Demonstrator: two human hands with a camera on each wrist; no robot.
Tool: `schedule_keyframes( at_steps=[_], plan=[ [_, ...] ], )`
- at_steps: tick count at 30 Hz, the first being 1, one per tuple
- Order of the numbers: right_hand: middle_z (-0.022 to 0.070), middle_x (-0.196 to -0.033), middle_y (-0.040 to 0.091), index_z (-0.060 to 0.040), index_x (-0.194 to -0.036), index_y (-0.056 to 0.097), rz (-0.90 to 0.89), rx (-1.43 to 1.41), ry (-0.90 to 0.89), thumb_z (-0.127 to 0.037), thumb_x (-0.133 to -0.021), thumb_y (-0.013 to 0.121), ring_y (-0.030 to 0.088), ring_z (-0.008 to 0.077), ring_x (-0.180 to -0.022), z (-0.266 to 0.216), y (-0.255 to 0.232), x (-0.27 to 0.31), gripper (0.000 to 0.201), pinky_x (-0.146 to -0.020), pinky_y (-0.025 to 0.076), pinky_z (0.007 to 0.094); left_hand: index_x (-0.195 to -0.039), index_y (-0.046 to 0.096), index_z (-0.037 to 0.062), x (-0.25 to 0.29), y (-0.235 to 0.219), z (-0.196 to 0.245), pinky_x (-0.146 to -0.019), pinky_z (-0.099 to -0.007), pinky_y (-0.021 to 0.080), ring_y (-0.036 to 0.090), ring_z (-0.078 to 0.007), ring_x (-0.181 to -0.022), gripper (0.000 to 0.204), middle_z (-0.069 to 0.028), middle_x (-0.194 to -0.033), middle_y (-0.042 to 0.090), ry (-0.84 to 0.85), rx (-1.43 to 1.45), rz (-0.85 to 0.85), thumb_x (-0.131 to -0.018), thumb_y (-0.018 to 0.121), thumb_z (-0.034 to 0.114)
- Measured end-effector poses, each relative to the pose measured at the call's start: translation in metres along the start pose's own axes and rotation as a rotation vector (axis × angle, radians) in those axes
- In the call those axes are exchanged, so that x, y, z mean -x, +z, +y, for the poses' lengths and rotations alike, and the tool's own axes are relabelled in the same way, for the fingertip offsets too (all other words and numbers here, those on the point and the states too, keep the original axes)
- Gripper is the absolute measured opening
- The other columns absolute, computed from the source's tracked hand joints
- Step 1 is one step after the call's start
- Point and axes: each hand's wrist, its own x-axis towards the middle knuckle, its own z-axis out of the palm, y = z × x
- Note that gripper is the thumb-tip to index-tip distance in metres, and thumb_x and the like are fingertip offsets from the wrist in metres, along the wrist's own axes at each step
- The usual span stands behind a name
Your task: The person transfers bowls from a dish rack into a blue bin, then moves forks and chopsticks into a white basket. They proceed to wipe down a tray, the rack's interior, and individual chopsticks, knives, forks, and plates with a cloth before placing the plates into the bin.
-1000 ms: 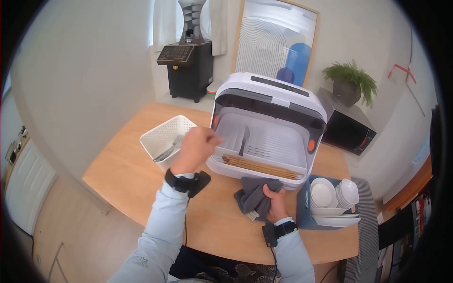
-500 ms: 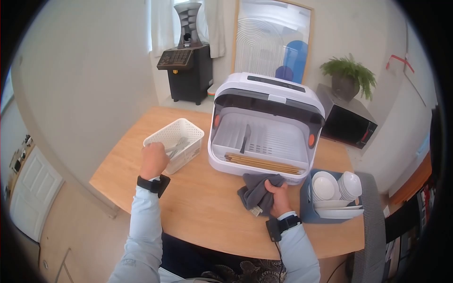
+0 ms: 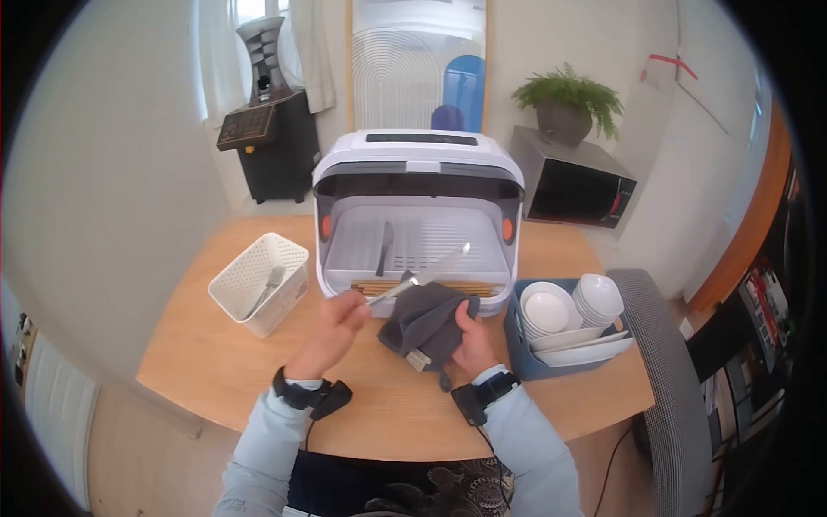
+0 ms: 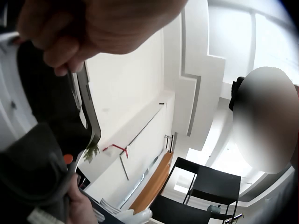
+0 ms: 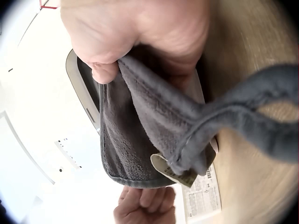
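My left hand (image 3: 332, 332) pinches the handle end of a silver table knife (image 3: 417, 280), its blade pointing up and right over the grey cloth (image 3: 424, 326). In the left wrist view the fingers hold the knife (image 4: 77, 95) beside the dark cloth (image 4: 32, 163). My right hand (image 3: 474, 345) grips the cloth, which hangs in folds with a pale tag; the right wrist view shows the cloth (image 5: 126, 135) bunched under the hand (image 5: 135, 32). Behind stands a white dish box (image 3: 422, 146) with its front open, a knife (image 3: 384, 250) and wooden chopsticks (image 3: 465, 288) inside.
A white perforated basket (image 3: 293, 289) with a fork (image 3: 274, 277) stands on the table (image 3: 207, 362) at left. On the right is a blue bin (image 3: 534, 362) of white bowls (image 3: 547, 312) and plates. A microwave (image 3: 573, 194) carrying a plant (image 3: 568, 108) stands behind.
My left hand has gone from the dish box to the white basket, then back right to the cloth, now holding a knife. My right hand still grips the cloth. The head view has shifted right.
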Motion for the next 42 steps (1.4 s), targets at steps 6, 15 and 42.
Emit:
schedule_keyframes(
  at_steps=[6, 15, 42],
  plan=[
    [0.014, -0.123, 0.058, 0.0016, -0.127, 0.048, -0.021, 0.056, -0.051, -0.024, -0.099, 0.052, 0.059, 0.0252, -0.11, -0.008, -0.003, 0.006, 0.038, -0.097, 0.048, 0.0391, -0.102, 0.064, -0.0031, -0.01, 0.089, -0.043, -0.076, -0.0299, 0.047, 0.059, -0.0164, -0.083, 0.023, -0.0104, -0.087, 0.067, 0.123, 0.297, -0.271, -0.088, 0.046, -0.003],
    [0.011, -0.108, 0.065, 0.0035, -0.111, 0.06, 0.156, -0.052, -0.086, -0.012, -0.089, 0.068, 0.064, 0.0211, -0.096, -0.005, -0.005, 0.003, 0.029, -0.087, 0.052, 0.0346, -0.105, 0.069, -0.003, -0.005, 0.047, -0.038, -0.078, -0.0253, 0.046, 0.058, -0.0103, -0.085, 0.02, -0.0034, -0.091, 0.069, -0.197, 0.306, -0.34, -0.093, 0.056, 0.005],
    [0.006, -0.098, 0.066, 0.0007, -0.105, 0.063, 0.141, 0.234, -0.194, -0.006, -0.081, 0.075, 0.063, 0.0168, -0.087, -0.011, 0.013, 0.012, 0.028, -0.082, 0.052, 0.0306, -0.094, 0.062, 0.0039, 0.008, 0.062, -0.037, -0.052, -0.0186, 0.034, 0.04, -0.0042, -0.055, 0.022, 0.0053, -0.064, 0.047, -0.471, 0.572, -0.485, -0.1, 0.049, 0.02]
  ],
)
